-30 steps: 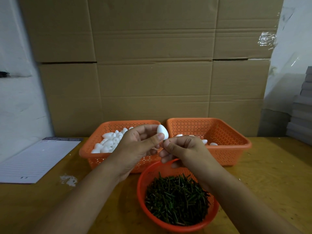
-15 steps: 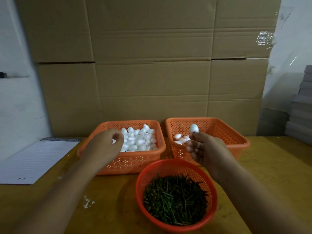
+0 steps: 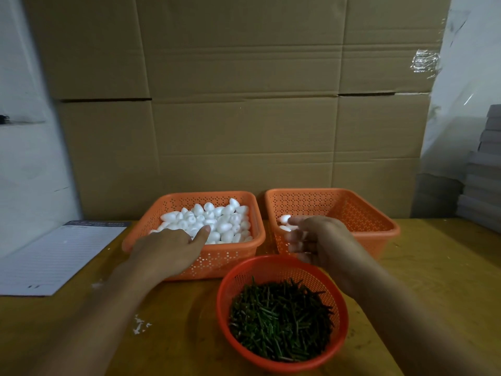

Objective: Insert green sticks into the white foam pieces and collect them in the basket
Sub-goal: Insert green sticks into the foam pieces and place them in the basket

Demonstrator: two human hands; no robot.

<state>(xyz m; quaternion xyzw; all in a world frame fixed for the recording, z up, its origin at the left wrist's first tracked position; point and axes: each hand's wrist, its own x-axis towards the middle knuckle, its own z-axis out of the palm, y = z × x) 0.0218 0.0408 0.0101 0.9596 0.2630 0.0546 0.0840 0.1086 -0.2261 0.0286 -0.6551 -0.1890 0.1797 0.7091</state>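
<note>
The right hand [image 3: 317,240] no longer holds foam, its blurred fingers loosely spread. The left hand [image 3: 168,248], fingers hidden, reaches white egg-shaped foam pieces [image 3: 214,221] heaped at 11 o'clock.

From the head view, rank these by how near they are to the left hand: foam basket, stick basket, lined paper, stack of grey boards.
1. Foam basket: the left hand reaches over its near rim.
2. Stick basket and lined paper: basket to the right, paper to the left; too close to rank.
3. Grey boards: far right edge, by the wall.
</note>
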